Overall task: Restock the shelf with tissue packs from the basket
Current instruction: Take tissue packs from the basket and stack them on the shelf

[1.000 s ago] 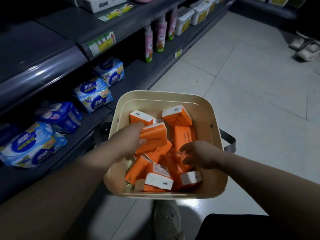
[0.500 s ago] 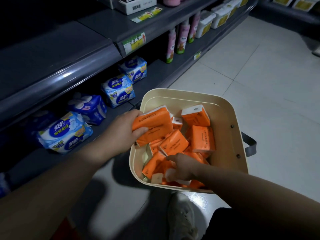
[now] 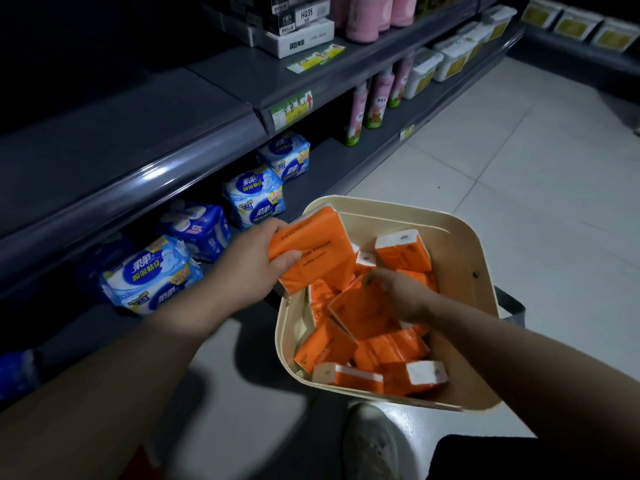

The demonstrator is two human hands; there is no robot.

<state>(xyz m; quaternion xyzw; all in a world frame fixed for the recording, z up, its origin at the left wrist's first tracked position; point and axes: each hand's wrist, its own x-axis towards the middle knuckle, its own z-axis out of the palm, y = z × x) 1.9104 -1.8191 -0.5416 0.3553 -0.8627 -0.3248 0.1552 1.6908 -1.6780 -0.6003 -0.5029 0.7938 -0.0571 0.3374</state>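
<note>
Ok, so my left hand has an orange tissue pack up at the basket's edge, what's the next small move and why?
Probably carry it left onto the bottom shelf, into the bare stretch near the blue packs. The left hand grips the orange pack over the basket rim, clear of the rest, while the right hand reaches among those inside.

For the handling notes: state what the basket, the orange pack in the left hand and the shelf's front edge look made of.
Basket: likely moulded plastic, matte cream; smooth rounded walls.
Orange pack in the left hand: seemingly thin plastic film, slight sheen; dents under the thumb.
Shelf's front edge: probably painted metal, semi-gloss grey; long highlight along it.
</note>
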